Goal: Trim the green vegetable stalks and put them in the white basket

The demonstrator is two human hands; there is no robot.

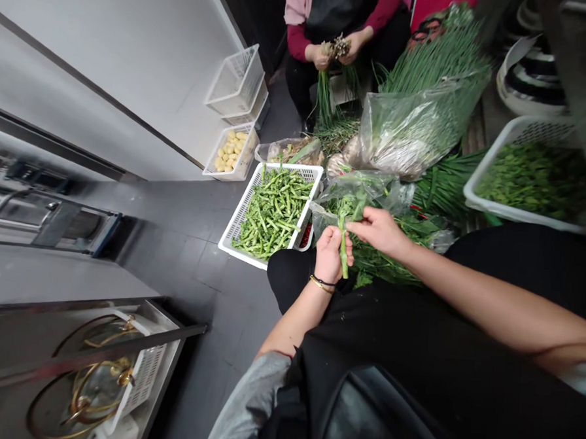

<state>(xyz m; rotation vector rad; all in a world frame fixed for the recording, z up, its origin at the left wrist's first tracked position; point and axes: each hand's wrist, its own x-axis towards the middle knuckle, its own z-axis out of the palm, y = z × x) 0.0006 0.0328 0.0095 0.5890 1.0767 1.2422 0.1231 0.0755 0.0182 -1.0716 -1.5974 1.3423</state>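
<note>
My left hand (329,253) is closed around a thick green vegetable stalk (344,265), whose cut end points down past the fingers. Small leaves stick up at the stalk's top. From the right, my right hand (378,230) pinches the same stalk near its leafy part. Just left of my hands, a white perforated basket (227,242) holds a heap of trimmed green stem pieces (274,212). Beneath and behind my hands lie leafy greens (384,260), partly inside a clear plastic bag (326,205). My fingers hide the middle of the stalk.
Across from me a person's hands (334,51) hold a bunch of green onions. More green onions (433,69) lie in a large plastic bag. A basket of greens (475,201) stands right, and a basket of potatoes (250,155) by the wall. A metal rack (167,370) is lower left.
</note>
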